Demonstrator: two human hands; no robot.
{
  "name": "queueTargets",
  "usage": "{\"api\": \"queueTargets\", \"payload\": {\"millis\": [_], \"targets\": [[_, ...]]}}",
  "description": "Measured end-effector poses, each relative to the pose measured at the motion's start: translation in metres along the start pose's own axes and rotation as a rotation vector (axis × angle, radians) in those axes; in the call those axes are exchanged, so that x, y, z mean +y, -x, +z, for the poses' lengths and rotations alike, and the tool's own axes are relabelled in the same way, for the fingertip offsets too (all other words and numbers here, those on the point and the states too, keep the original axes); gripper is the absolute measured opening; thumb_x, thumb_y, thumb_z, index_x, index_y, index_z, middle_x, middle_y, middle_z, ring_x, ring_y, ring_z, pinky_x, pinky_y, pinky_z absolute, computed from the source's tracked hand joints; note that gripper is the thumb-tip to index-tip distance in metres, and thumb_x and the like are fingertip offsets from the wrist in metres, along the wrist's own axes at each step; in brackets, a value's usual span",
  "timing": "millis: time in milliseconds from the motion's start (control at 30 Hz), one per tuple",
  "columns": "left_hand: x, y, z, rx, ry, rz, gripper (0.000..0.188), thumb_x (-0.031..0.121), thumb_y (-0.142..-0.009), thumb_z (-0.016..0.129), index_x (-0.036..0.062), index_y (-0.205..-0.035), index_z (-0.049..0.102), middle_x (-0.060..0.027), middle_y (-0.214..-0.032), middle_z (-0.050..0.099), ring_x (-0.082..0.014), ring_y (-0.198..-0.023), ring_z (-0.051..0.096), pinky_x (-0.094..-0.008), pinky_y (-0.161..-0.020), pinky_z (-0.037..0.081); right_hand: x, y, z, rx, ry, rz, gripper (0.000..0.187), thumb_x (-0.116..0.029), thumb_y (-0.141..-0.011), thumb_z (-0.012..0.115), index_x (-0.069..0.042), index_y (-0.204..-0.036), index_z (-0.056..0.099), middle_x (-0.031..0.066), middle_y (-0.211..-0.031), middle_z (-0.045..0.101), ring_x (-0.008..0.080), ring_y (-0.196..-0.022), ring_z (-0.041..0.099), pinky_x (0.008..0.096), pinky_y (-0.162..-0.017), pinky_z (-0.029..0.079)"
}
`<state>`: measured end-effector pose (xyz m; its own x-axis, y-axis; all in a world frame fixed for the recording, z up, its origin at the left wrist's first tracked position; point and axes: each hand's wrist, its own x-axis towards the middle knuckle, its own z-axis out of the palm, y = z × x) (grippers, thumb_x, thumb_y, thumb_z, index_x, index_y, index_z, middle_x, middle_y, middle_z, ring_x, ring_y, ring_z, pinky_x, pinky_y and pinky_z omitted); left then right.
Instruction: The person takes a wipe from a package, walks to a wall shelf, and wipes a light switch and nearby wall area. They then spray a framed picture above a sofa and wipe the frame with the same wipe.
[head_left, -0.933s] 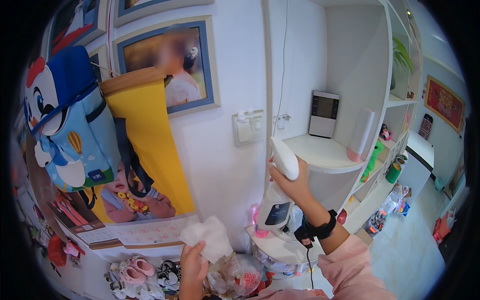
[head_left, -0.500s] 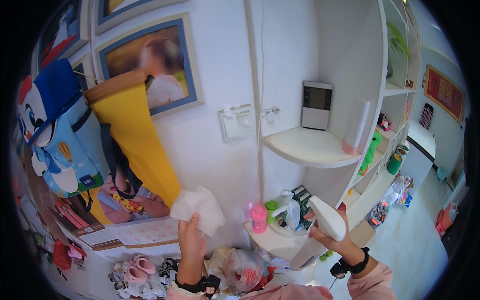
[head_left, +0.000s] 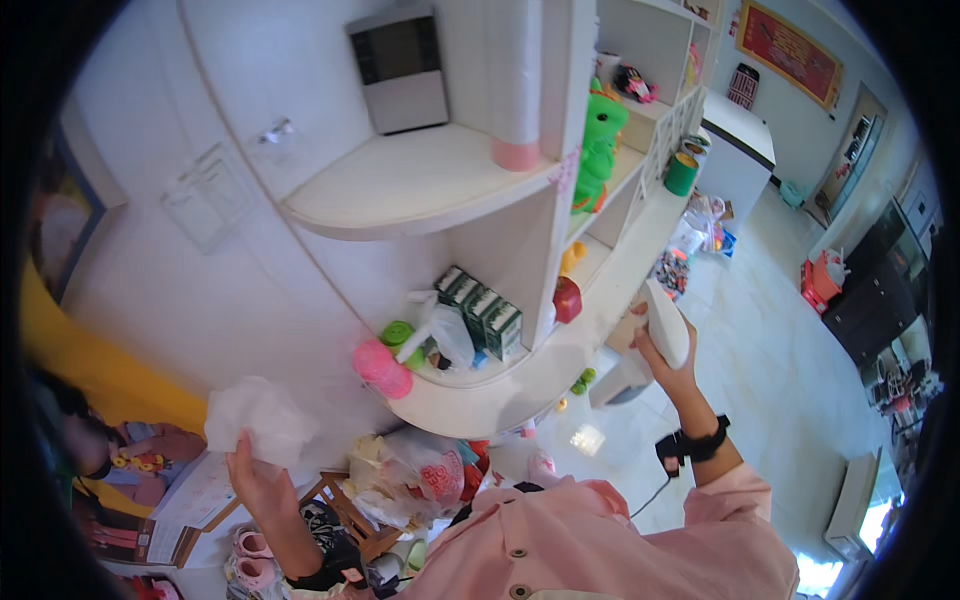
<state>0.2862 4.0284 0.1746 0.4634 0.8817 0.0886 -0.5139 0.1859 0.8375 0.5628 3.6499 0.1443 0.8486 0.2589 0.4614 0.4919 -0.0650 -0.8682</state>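
In my left hand (head_left: 262, 488) is a white tissue (head_left: 262, 425), pinched by its lower edge and spread upward in front of the wall. My right hand (head_left: 668, 362) is closed around the neck of a spray bottle (head_left: 669, 322), held out to the right of the shelf. Its white head tops a pale body that hangs below my fingers. Between my hands stands a white corner shelf (head_left: 420, 195) with rounded boards. A pink bottle (head_left: 381, 369), a green-lidded container (head_left: 398, 338) and dark green boxes (head_left: 481, 309) crowd its lower board.
A grey display device (head_left: 400, 75) and a clear cylinder with a pink base (head_left: 515, 100) occupy the upper board. A green dinosaur toy (head_left: 598, 150) and a red apple-shaped object (head_left: 567, 300) sit further right. Plastic bags (head_left: 410, 475) and pink shoes (head_left: 255, 560) lie below.
My view has swung right, bringing the corner shelf to the middle and the hanging backpack out of sight. Both hands keep their hold on the tissue and the spray bottle.
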Motion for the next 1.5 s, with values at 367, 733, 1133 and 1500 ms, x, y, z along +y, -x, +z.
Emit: {"api": "queueTargets", "payload": {"millis": [367,733,1133,1500], "targets": [[-0.003,0.016,0.015,0.112,-0.103,-0.001,0.038,0.015,-0.086,0.053,0.0033,-0.121,0.044,-0.0090,-0.118,0.051,-0.0220,-0.107,0.050,-0.0388,-0.090,0.040,0.099,-0.038,0.013,-0.072,0.039,-0.083,0.029,0.002,-0.072,0.059,-0.001,-0.101,0.055,0.0084,-0.087,0.058,0.0153,-0.068,0.057,0.0268,-0.063,0.046],[0.000,0.030,0.016,0.202,-0.106,0.068,0.036,0.014,-0.085,0.053,0.0042,-0.119,0.046,-0.0091,-0.117,0.052,-0.0225,-0.108,0.051,-0.0390,-0.093,0.039,0.127,-0.045,0.048,-0.150,0.123,-0.160,0.034,0.004,-0.073,0.054,0.001,-0.107,0.052,0.0056,-0.096,0.058,0.0113,-0.072,0.055,0.0255,-0.069,0.047],[0.005,0.011,0.030,0.110,-0.033,0.123,0.036,0.009,-0.086,0.051,0.0008,-0.119,0.043,-0.0108,-0.116,0.051,-0.0231,-0.107,0.051,-0.0384,-0.091,0.041,0.130,-0.041,0.053,-0.091,-0.035,0.002,0.045,-0.004,-0.071,0.065,-0.002,-0.111,0.046,0.0075,-0.094,0.054,0.0152,-0.082,0.052,0.0281,-0.075,0.044],[0.028,-0.015,0.039,0.086,-0.053,0.287,0.037,0.008,-0.087,0.049,-0.0021,-0.122,0.042,-0.0111,-0.116,0.052,-0.0206,-0.105,0.052,-0.0342,-0.089,0.043,0.068,-0.031,-0.011,0.110,0.292,-0.271,0.072,-0.047,-0.081,0.049,-0.001,-0.133,0.029,0.0153,-0.134,0.034,0.0289,-0.121,0.036,0.0396,-0.100,0.026]]}}
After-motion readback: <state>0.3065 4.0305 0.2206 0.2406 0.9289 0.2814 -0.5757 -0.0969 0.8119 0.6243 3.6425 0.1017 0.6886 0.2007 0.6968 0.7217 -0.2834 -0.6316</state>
